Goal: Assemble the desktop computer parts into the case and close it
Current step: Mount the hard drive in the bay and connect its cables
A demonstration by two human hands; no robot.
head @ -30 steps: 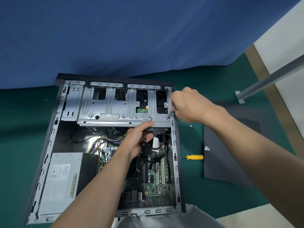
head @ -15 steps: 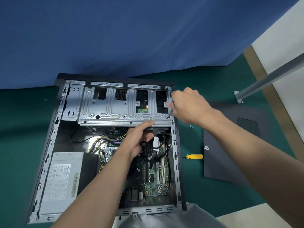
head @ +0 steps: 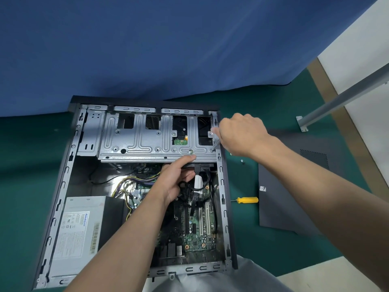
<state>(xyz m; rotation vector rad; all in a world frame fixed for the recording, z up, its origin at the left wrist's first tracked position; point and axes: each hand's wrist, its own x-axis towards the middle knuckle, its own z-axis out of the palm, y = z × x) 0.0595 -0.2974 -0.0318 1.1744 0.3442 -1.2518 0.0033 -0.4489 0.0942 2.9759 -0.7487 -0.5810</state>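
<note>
- Head view: right hand (head: 242,133) is closed round a thin metal driver (head: 215,144). Compared with 0.5 s back, the tip is now down on the corner screw (head: 212,150) at the 3 o'clock end of the drive cage (head: 147,140).
- Left hand (head: 174,182) grips the cage's near edge, thumb on top and fingers beneath. It has not moved over the last 1 s.
- Judgement: the cage is being screwed down while the left hand steadies it.
- Case (head: 63,186) lies open at the centre of the table (head: 273,106). Its side panel (head: 280,203) is off at 3 o'clock, so closing is not yet done.
- Table has a green cover. A yellow-handled screwdriver (head: 247,200) lies just beside the case, with small loose screws (head: 241,160) near it.
- Room: blue curtain (head: 168,49) at 12 o'clock, metal pole (head: 347,95) at 2 o'clock.
</note>
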